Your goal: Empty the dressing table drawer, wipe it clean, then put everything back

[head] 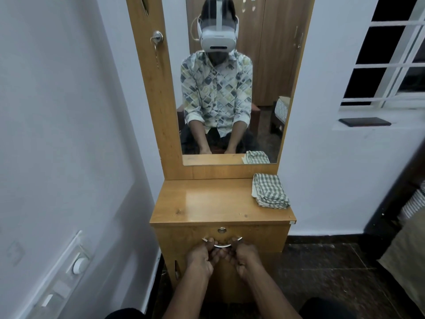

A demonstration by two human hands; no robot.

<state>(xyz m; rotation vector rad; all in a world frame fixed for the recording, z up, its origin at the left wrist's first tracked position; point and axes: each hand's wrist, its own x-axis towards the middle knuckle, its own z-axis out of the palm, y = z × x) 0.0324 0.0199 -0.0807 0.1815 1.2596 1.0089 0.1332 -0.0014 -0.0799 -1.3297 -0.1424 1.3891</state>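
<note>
Nearest the camera, two bare forearms reach forward and meet at the front of the dressing table, where the left hand (199,259) and the right hand (246,256) sit side by side, fingers curled round the curved metal handle (222,245) of the drawer (264,238). The knuckles cover most of the middle of the handle, so only its two ends and a short stretch between the hands show. The drawer looks closed, its wooden front flush under the front edge of the table, and its contents cannot be seen. A small round lock (222,230) sits just above the handle. Dark tiled floor (322,272) spreads to the right of the cabinet, and a white switch panel (69,272) is fixed to the wall on the left. Above the drawer, the glossy table top (207,203) carries a folded green-and-white checked cloth (270,191) at its back right corner, well apart from the hands. Behind it rises a tall mirror (230,88) in a wooden frame, showing the seated person in a patterned shirt and a white headset, the cloth's reflection, and wooden doors behind. A second lock with a key (156,38) hanging from it sits on the frame's left panel. Far right, a barred window (391,54) is dark, with a flat dark object (364,122) lying on its sill.
</note>
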